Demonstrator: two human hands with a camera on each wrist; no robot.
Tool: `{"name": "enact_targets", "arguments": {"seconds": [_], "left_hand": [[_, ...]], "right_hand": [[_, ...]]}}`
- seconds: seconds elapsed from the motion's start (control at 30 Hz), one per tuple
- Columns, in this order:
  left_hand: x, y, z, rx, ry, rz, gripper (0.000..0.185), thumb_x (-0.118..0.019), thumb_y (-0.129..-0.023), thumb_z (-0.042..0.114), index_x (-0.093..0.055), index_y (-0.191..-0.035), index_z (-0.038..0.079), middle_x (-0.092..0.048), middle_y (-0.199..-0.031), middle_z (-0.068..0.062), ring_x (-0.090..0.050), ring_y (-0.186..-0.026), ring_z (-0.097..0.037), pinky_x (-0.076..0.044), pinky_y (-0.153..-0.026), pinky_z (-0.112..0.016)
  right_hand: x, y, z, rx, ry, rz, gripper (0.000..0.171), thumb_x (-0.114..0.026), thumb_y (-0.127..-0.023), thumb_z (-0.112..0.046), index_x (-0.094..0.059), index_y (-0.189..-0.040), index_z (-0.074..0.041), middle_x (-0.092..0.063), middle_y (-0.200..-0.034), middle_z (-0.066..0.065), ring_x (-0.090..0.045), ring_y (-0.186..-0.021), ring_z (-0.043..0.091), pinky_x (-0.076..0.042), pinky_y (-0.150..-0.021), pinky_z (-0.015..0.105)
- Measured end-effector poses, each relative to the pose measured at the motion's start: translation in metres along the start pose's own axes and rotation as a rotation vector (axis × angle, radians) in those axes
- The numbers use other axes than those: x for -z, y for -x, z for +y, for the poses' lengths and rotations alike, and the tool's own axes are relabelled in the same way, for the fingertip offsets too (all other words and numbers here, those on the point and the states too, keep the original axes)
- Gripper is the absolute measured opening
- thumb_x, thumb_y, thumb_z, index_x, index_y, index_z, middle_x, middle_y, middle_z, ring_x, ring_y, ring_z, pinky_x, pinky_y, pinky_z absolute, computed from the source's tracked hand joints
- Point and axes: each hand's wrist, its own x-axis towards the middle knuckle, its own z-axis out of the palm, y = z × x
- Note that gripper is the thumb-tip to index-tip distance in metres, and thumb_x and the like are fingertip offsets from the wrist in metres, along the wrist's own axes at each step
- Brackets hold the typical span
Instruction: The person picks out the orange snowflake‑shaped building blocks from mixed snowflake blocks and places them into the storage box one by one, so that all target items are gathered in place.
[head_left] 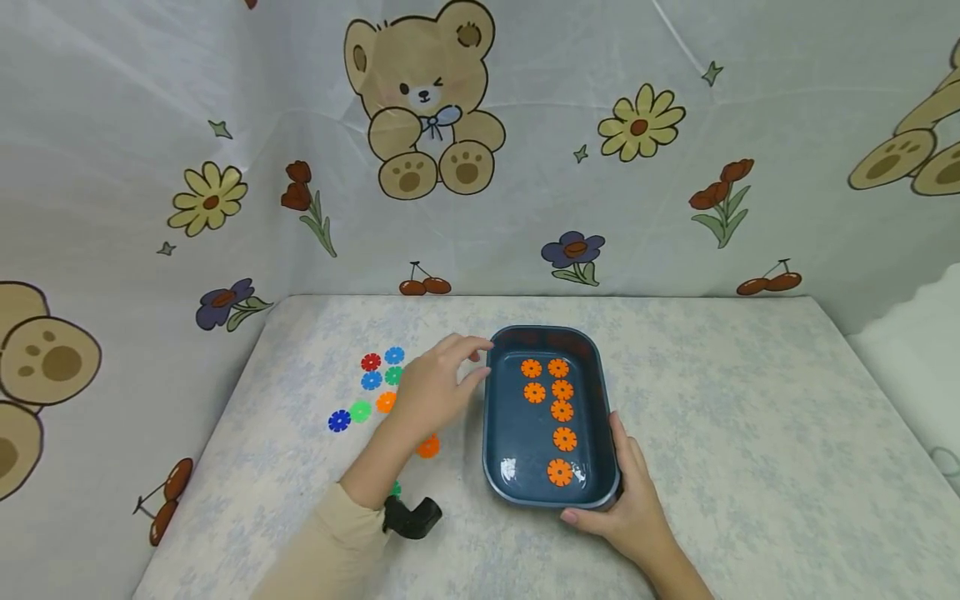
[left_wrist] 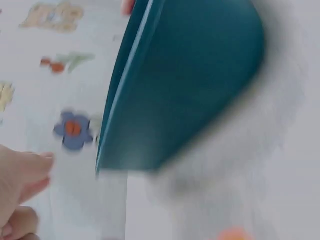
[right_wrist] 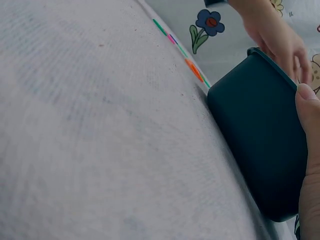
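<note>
A dark blue rectangular plastic tub (head_left: 525, 492) stands on the table. Inside it lie several orange notched building discs (head_left: 562, 411), most of them lined up along its right side. My right hand (head_left: 637, 517) grips the near right corner, fingers along the side; in the right wrist view the thumb (right_wrist: 311, 102) lies at the rim. Beside the left rim is my left hand (head_left: 438, 383), thumb and fingertips spread apart with nothing between them. That hand (left_wrist: 20, 192) also shows at the edge of the left wrist view, next to the tub's blurred outer wall (left_wrist: 190, 75).
Left of the tub lie loose discs: a red one (head_left: 371, 362), a dark blue one (head_left: 339, 421), a light green one (head_left: 361, 412), an orange one (head_left: 428, 447) and others, some partly behind my left arm. A patterned cloth (head_left: 525, 225) hangs behind the table (head_left: 750, 433).
</note>
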Motion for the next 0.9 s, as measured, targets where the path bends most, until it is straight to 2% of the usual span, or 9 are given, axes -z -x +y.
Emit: {"name": "enact_targets", "arguments": {"seconds": [0.1,0.2,0.33,0.4,0.53,0.7,0.9], "left_hand": [[0.009,0.014,-0.024,0.115,-0.004,-0.085,0.032,-0.071,-0.092,0.028,-0.066,-0.123,0.025,-0.066,-0.102,0.005,-0.052,-0.061,-0.012,-0.045,-0.056,-0.025],[0.012,0.029,-0.044,0.229,0.003,-0.187,0.032,-0.073,-0.091,0.027,-0.067,-0.122,0.023,-0.067,-0.104,0.003,-0.052,-0.060,-0.012,-0.045,-0.056,-0.027],[0.006,0.048,-0.062,0.309,0.018,-0.282,0.034,-0.074,-0.089,0.027,-0.068,-0.122,0.021,-0.066,-0.101,0.002,-0.053,-0.060,-0.013,-0.045,-0.056,-0.028],[0.001,0.055,-0.067,0.331,0.028,-0.307,0.035,-0.076,-0.088,0.027,-0.068,-0.122,0.021,-0.065,-0.100,0.002,-0.053,-0.062,-0.013,-0.045,-0.057,-0.028],[-0.008,0.060,-0.072,0.353,0.037,-0.300,0.030,-0.076,-0.088,0.028,-0.069,-0.117,0.022,-0.064,-0.098,0.004,-0.056,-0.071,-0.013,-0.047,-0.062,-0.028],[-0.013,0.059,-0.074,0.354,0.042,-0.272,0.019,-0.077,-0.088,0.028,-0.070,-0.104,0.022,-0.065,-0.099,0.004,-0.060,-0.085,-0.014,-0.051,-0.071,-0.030],[-0.017,0.057,-0.073,0.365,0.069,-0.259,0.019,-0.078,-0.086,0.027,-0.067,-0.099,0.019,-0.063,-0.095,0.004,-0.057,-0.081,-0.013,-0.050,-0.070,-0.029]], "right_hand": [[0.001,0.000,-0.002,-0.002,0.001,0.004,0.147,-0.102,-0.042,-0.020,-0.014,-0.160,-0.019,-0.045,-0.139,0.015,-0.039,-0.120,0.005,-0.027,-0.099,0.001],[0.001,0.000,-0.002,-0.002,-0.001,0.005,0.147,-0.102,-0.042,-0.019,-0.014,-0.160,-0.019,-0.046,-0.137,0.015,-0.039,-0.119,0.005,-0.028,-0.099,0.001],[0.000,0.000,-0.003,-0.002,-0.011,0.002,0.147,-0.102,-0.043,-0.018,-0.014,-0.160,-0.021,-0.046,-0.136,0.015,-0.040,-0.119,0.005,-0.028,-0.099,0.001],[-0.001,-0.001,-0.002,-0.001,-0.011,0.001,0.147,-0.102,-0.043,-0.018,-0.014,-0.160,-0.021,-0.046,-0.137,0.015,-0.040,-0.119,0.005,-0.028,-0.099,0.001],[-0.001,-0.001,-0.002,0.005,-0.007,0.000,0.145,-0.102,-0.044,-0.019,-0.014,-0.160,-0.016,-0.046,-0.137,0.015,-0.040,-0.119,0.005,-0.028,-0.099,0.002],[-0.001,-0.001,-0.002,0.002,-0.011,-0.001,0.145,-0.102,-0.044,-0.019,-0.015,-0.160,-0.014,-0.045,-0.138,0.015,-0.039,-0.120,0.005,-0.028,-0.100,0.002],[0.000,-0.001,-0.001,0.002,-0.008,-0.009,0.144,-0.101,-0.045,-0.019,-0.014,-0.160,-0.017,-0.045,-0.138,0.015,-0.039,-0.120,0.005,-0.028,-0.100,0.002]]}}
